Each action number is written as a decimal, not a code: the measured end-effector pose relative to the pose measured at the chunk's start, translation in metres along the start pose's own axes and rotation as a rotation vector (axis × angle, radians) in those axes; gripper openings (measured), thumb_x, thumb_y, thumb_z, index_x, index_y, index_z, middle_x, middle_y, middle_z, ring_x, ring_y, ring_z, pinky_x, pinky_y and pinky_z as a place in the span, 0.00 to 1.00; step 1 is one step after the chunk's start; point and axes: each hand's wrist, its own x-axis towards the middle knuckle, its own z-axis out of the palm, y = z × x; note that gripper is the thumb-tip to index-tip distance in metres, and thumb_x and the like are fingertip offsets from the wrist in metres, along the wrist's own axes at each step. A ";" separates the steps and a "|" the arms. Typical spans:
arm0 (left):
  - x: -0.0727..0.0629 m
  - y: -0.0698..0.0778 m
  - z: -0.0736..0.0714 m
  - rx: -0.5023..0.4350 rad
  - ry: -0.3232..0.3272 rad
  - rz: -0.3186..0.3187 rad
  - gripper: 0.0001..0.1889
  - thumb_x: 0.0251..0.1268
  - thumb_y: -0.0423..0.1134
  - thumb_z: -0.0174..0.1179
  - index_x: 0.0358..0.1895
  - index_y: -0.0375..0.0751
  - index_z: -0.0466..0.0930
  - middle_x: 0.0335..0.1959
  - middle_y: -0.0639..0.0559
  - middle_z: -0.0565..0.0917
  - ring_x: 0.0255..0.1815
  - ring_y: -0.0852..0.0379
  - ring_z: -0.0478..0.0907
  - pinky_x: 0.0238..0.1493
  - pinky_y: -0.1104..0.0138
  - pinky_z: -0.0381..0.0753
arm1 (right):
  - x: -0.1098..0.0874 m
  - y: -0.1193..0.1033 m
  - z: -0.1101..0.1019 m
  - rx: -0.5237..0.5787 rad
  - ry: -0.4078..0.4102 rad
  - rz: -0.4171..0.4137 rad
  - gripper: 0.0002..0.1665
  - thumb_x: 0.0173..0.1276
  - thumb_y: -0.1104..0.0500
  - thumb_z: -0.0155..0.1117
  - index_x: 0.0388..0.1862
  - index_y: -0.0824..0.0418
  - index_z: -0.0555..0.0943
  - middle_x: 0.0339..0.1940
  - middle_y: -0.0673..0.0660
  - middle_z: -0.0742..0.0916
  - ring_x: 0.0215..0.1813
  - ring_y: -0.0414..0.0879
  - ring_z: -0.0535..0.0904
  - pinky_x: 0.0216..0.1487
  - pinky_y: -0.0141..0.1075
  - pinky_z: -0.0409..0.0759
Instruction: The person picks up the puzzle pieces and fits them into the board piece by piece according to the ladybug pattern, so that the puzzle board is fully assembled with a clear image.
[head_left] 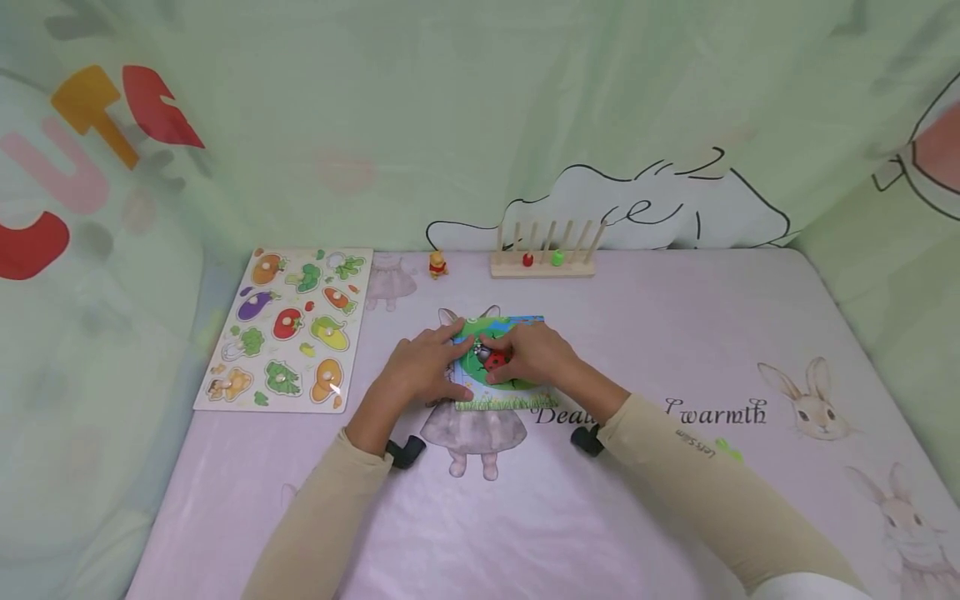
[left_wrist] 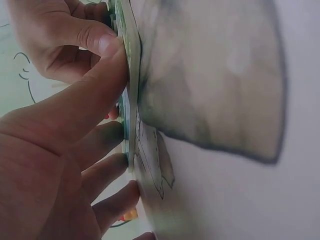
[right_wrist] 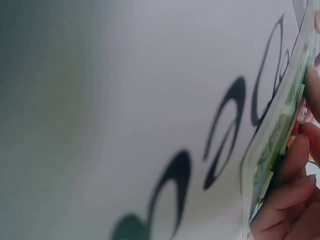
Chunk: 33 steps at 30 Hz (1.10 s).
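A square picture puzzle board (head_left: 468,402) with a green leaf, blue sky and grass lies on the table. My left hand (head_left: 423,365) rests spread on its left side, thumb near the front and fingers farther back. At the middle, my right hand (head_left: 536,354) pinches a red, black-spotted ladybug piece (head_left: 496,360) between thumb and index finger, close over the picture. In the left wrist view, the left thumb (left_wrist: 107,75) presses at the edge of the board (left_wrist: 133,65). The right wrist view shows red of the ladybug piece (right_wrist: 299,122) beside the right fingers (right_wrist: 292,165).
A vegetable knob puzzle (head_left: 307,350) lies at the left. Toward the back stand a small yellow bear figure (head_left: 438,265) and a wooden peg rack (head_left: 506,265) with a red and a green bead. Near the right forearm lies a small green object (head_left: 729,451).
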 end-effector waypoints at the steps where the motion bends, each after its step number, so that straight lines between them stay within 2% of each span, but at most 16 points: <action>1: 0.000 0.000 0.000 0.002 0.001 -0.001 0.49 0.57 0.64 0.70 0.81 0.60 0.58 0.85 0.56 0.50 0.81 0.45 0.59 0.66 0.43 0.71 | 0.000 0.000 0.000 0.001 -0.001 0.004 0.42 0.57 0.38 0.78 0.70 0.41 0.75 0.25 0.57 0.86 0.49 0.50 0.79 0.29 0.35 0.59; 6: 0.000 0.001 0.000 0.006 0.007 -0.001 0.49 0.56 0.65 0.70 0.80 0.60 0.58 0.85 0.56 0.50 0.81 0.46 0.60 0.65 0.43 0.71 | 0.001 0.002 0.001 0.002 -0.006 0.006 0.43 0.57 0.37 0.78 0.71 0.41 0.75 0.18 0.55 0.80 0.36 0.45 0.71 0.28 0.36 0.56; 9: 0.000 0.001 -0.001 0.004 0.009 -0.003 0.49 0.56 0.64 0.71 0.80 0.60 0.59 0.85 0.57 0.50 0.80 0.46 0.60 0.65 0.43 0.72 | 0.001 0.004 0.001 0.008 -0.016 -0.011 0.43 0.58 0.37 0.77 0.71 0.41 0.74 0.18 0.55 0.81 0.34 0.45 0.69 0.28 0.36 0.56; 12: 0.000 0.001 -0.001 0.000 0.009 -0.006 0.49 0.56 0.64 0.71 0.80 0.60 0.59 0.85 0.57 0.50 0.80 0.46 0.60 0.65 0.43 0.72 | 0.000 0.008 -0.001 0.002 -0.025 -0.071 0.43 0.60 0.37 0.76 0.73 0.44 0.74 0.22 0.54 0.84 0.43 0.47 0.77 0.32 0.35 0.62; 13: 0.000 0.001 -0.001 0.001 0.008 -0.007 0.49 0.56 0.64 0.71 0.80 0.60 0.59 0.85 0.57 0.50 0.80 0.46 0.60 0.65 0.43 0.71 | -0.001 0.009 -0.002 0.004 -0.032 -0.093 0.43 0.61 0.38 0.75 0.73 0.45 0.73 0.22 0.54 0.84 0.43 0.48 0.78 0.33 0.35 0.63; 15: -0.001 0.002 -0.001 -0.003 0.007 -0.010 0.48 0.56 0.64 0.71 0.80 0.60 0.60 0.85 0.57 0.50 0.80 0.46 0.60 0.66 0.43 0.71 | -0.001 0.012 -0.004 0.014 -0.049 -0.139 0.43 0.63 0.39 0.74 0.75 0.47 0.72 0.20 0.51 0.82 0.40 0.47 0.79 0.34 0.35 0.65; 19: -0.002 0.003 -0.003 -0.005 0.001 -0.016 0.48 0.57 0.63 0.71 0.80 0.59 0.60 0.85 0.56 0.50 0.81 0.45 0.59 0.67 0.42 0.70 | -0.005 0.022 -0.008 0.080 -0.078 -0.218 0.42 0.65 0.43 0.74 0.76 0.49 0.72 0.19 0.48 0.76 0.27 0.43 0.71 0.33 0.35 0.66; 21: -0.001 0.003 -0.003 -0.003 0.000 -0.017 0.48 0.57 0.63 0.71 0.80 0.59 0.60 0.85 0.56 0.50 0.81 0.45 0.60 0.68 0.41 0.70 | -0.007 0.028 -0.008 0.120 -0.073 -0.244 0.40 0.65 0.45 0.74 0.75 0.49 0.74 0.23 0.47 0.78 0.29 0.40 0.71 0.34 0.35 0.69; 25: 0.000 0.003 -0.002 0.002 0.001 -0.022 0.48 0.56 0.63 0.71 0.80 0.59 0.60 0.85 0.56 0.50 0.81 0.45 0.60 0.68 0.41 0.70 | -0.013 0.042 -0.010 0.187 -0.045 -0.262 0.34 0.66 0.48 0.74 0.70 0.49 0.79 0.32 0.49 0.84 0.35 0.42 0.75 0.37 0.36 0.74; 33: -0.002 0.004 -0.002 -0.013 0.031 -0.026 0.48 0.55 0.62 0.73 0.79 0.57 0.63 0.85 0.56 0.53 0.80 0.46 0.61 0.66 0.41 0.71 | -0.040 0.070 -0.020 0.221 0.014 -0.269 0.22 0.64 0.54 0.76 0.57 0.55 0.88 0.34 0.45 0.86 0.39 0.42 0.79 0.44 0.36 0.79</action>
